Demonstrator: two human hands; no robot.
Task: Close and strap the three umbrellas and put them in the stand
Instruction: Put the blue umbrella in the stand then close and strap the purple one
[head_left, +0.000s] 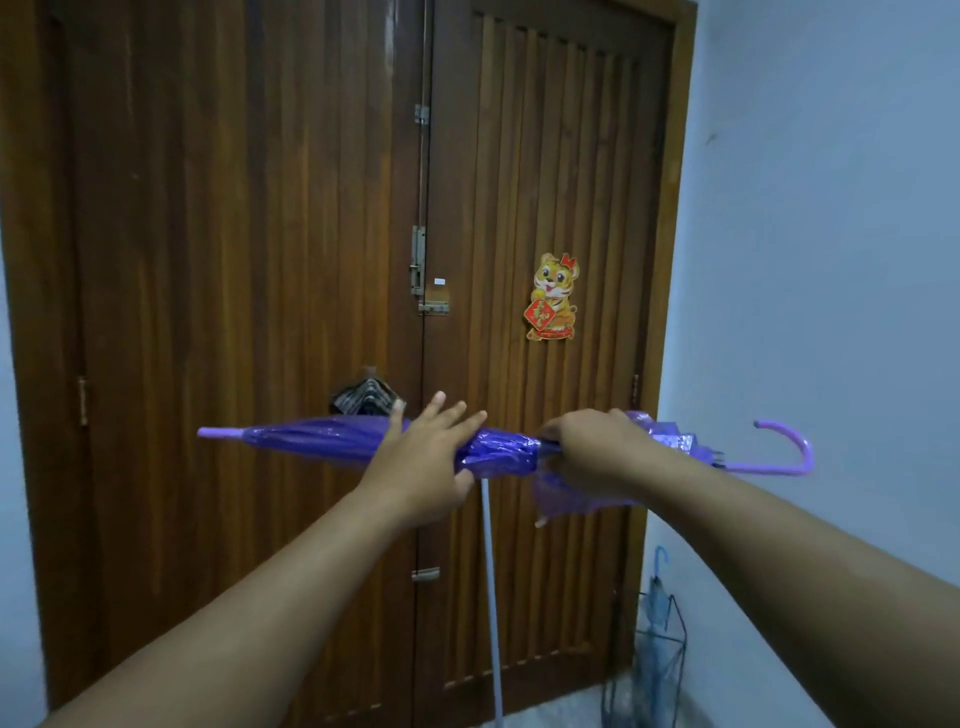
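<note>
A folded purple umbrella (322, 439) lies level in front of me, its tip pointing left and its hooked handle (789, 447) at the right. My left hand (421, 462) rests on the middle of the canopy, fingers spread over the top and thumb underneath. My right hand (597, 452) grips the loose canopy edge near the handle end, where some fabric hangs down unwrapped. A wire stand (675, 634) sits on the floor at the lower right with a blue umbrella (655, 623) upright in it.
A double wooden door (260, 260) fills the view ahead, with a tiger sticker (553, 296) on its right leaf. A dark patterned thing (366, 397) hangs at the door handle. A thin white pole (491, 597) stands upright below the umbrella. A pale wall runs along the right.
</note>
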